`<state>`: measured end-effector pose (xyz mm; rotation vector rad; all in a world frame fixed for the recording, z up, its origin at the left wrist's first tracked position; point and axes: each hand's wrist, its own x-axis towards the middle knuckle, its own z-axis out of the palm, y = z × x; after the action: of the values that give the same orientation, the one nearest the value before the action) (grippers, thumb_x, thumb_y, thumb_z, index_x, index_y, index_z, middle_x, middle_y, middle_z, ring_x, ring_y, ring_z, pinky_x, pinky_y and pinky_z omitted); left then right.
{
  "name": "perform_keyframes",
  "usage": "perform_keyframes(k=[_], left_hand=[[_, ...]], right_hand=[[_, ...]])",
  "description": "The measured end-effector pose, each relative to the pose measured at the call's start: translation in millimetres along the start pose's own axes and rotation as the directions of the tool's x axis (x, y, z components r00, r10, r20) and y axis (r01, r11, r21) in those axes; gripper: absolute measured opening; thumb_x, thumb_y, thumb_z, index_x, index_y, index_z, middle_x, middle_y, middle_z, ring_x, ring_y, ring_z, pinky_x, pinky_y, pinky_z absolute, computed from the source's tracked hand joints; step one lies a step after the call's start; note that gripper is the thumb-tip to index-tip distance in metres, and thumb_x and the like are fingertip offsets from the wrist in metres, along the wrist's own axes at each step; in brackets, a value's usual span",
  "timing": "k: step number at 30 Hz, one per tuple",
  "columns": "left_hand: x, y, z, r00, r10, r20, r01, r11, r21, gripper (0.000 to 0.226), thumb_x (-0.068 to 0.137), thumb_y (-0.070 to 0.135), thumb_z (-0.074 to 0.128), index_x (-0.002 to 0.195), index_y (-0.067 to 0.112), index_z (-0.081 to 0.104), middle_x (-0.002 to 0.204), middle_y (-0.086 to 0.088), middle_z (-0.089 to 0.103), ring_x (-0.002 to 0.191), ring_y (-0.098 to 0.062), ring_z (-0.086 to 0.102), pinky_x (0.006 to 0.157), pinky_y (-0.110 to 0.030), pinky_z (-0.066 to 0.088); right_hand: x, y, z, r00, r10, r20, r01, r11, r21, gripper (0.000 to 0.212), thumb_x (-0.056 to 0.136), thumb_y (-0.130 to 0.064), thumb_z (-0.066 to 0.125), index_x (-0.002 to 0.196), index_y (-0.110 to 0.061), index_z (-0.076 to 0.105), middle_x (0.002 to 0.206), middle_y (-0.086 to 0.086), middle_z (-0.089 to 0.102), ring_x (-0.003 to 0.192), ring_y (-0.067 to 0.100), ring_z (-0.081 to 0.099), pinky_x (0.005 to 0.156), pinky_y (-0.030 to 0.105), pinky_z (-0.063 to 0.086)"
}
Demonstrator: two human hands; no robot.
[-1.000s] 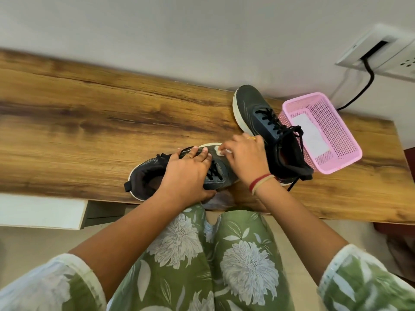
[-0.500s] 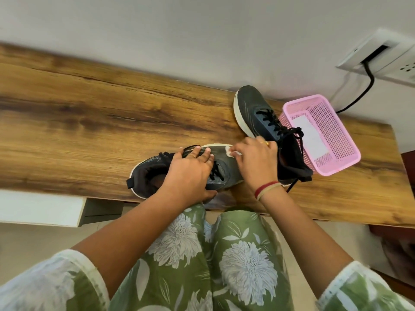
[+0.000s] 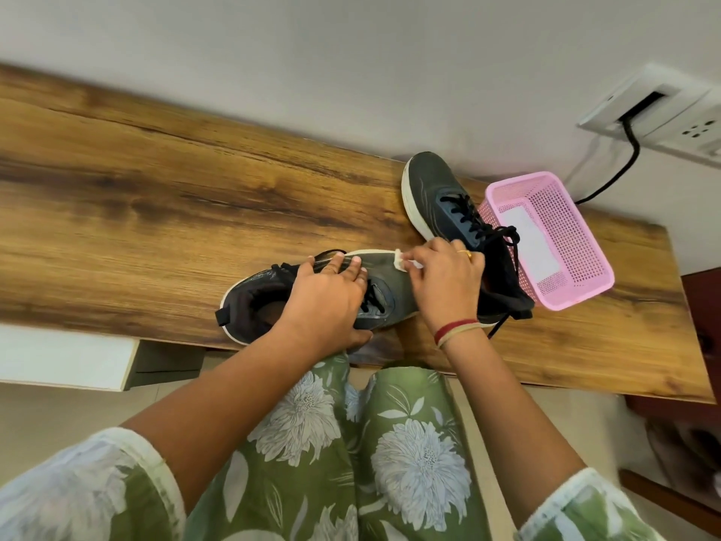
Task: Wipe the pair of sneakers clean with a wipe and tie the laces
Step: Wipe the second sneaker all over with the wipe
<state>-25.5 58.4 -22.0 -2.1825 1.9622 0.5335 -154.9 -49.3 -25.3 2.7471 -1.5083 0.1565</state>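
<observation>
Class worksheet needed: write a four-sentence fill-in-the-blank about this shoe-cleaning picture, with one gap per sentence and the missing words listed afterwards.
1. The right hand pinches a wipe whose colour is ____.
2. The left hand holds the near sneaker, and the wipe touches this sneaker at its ____ end.
3. The far sneaker stands right beside a ____ basket.
4. Both sneakers rest on a table with a top that looks like ____.

Missing words: white; toe; pink; wood
</observation>
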Motion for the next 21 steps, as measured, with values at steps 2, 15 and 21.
perform_keyframes(k=[2,15,21], left_hand=[[0,1,0,1.0,-0.003,0.001,0.003,1.0,-0.007,0.094,0.083,0.069,0.047,0.152,0.017,0.012,0.16,0.0,0.008,0.147,-0.019,0.009,0.114,-0.05,0.016],[0,1,-1,1.0,-0.009,-0.009,0.009,1.0,-0.014,0.092,0.083,0.069,0.047,0.152,0.018,0.014,0.16,0.001,0.009,0.147,-0.018,0.01,0.113,-0.049,0.017],[-2,-2,-1,0.999,-0.043,-0.025,0.042,0.999,-0.025,0.091,0.082,0.07,0.047,0.151,0.017,0.019,0.159,0.0,0.013,0.146,-0.019,0.013,0.112,-0.05,0.021]], right_hand=[[2,-10,4,1.0,0.0,0.031,-0.002,0.999,0.054,0.013,0.087,-0.027,0.059,0.091,-0.024,0.072,0.094,0.001,0.062,0.096,0.026,0.05,0.078,0.037,0.025],[5,-12,2,0.996,0.036,0.081,-0.04,0.998,0.05,0.015,0.09,-0.03,0.056,0.098,-0.029,0.069,0.1,-0.002,0.063,0.102,0.023,0.05,0.081,0.037,0.026],[18,-34,9,0.984,-0.094,0.152,0.084,0.994,0.071,0.02,0.093,-0.031,0.051,0.103,-0.027,0.068,0.102,0.0,0.059,0.105,0.023,0.05,0.086,0.038,0.029]])
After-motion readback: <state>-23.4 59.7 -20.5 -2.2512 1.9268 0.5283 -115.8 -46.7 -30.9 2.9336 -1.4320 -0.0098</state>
